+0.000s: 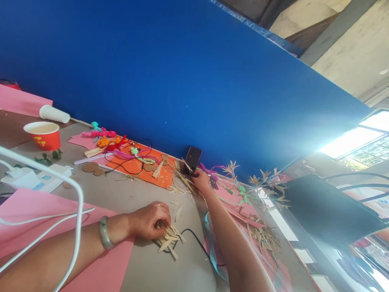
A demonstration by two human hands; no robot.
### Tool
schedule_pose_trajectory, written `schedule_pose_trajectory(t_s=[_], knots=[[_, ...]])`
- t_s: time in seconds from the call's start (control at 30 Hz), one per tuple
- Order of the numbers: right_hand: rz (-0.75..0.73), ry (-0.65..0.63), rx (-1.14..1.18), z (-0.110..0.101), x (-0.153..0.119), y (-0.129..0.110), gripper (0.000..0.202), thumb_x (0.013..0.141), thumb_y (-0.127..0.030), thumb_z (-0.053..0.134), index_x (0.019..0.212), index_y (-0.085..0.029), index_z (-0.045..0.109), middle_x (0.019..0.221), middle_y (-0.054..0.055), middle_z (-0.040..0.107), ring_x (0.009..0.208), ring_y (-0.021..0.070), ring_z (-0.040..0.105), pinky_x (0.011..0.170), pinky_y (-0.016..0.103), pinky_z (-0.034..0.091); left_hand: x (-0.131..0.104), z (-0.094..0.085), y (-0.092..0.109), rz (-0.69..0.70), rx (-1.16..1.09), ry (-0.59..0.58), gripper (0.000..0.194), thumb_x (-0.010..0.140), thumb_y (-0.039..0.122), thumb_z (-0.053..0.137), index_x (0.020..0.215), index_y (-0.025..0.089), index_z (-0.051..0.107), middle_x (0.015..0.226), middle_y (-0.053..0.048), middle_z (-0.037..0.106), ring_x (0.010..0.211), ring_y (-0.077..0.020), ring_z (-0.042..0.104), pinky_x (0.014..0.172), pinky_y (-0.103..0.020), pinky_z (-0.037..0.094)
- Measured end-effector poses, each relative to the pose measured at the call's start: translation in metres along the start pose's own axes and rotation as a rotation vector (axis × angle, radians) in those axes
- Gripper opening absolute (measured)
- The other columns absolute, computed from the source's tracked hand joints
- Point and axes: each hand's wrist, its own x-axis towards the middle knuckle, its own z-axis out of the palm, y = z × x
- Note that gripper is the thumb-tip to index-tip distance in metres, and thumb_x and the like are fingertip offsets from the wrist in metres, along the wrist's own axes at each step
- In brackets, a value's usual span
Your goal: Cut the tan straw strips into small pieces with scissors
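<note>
Under the upper-frame blue wall, the left hand clasps dry leaves at lower centre, ideally gently, while the right hand grips scissors.

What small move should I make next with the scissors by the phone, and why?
Probably lift the scissors toward your left hand. Your right hand seems to grip them beside the phone, well apart from the pale strips your left hand holds, so they can't be trimmed from there.
</note>
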Motion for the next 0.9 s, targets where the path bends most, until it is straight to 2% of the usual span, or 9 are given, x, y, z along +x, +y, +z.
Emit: schedule_pose_trajectory(t_s=[0.6,0.9], knots=[[-0.026,0.050,0.161,0.0088,-0.0019,0.0048,0.010,0.058,-0.029,0.060,0.060,-0.020,0.055,0.058,-0.004,0.057,0.062,0.0143,0.048,0.058,0.021,0.029,0.0002,-0.0033,0.0039,0.000,-0.015,0.008,0.006,0.072,0.017,0.059,0.077,0.019,0.059,0.073,-0.003,0.062,0.075,-0.0176,0.056,0.074,-0.028,0.042],[-0.062,0.028,0.296,0.0017,-0.0073,-0.0009,0.012,0.057,-0.029,0.059,0.058,-0.019,0.051,0.058,-0.004,0.052,0.061,0.0134,0.046,0.059,0.021,0.032,-0.0002,-0.0023,0.0011,-0.001,-0.006,-0.006,0.010,0.069,0.016,0.061,0.079,0.019,0.059,0.073,-0.003,0.063,0.076,-0.0179,0.057,0.077,-0.029,0.043]])
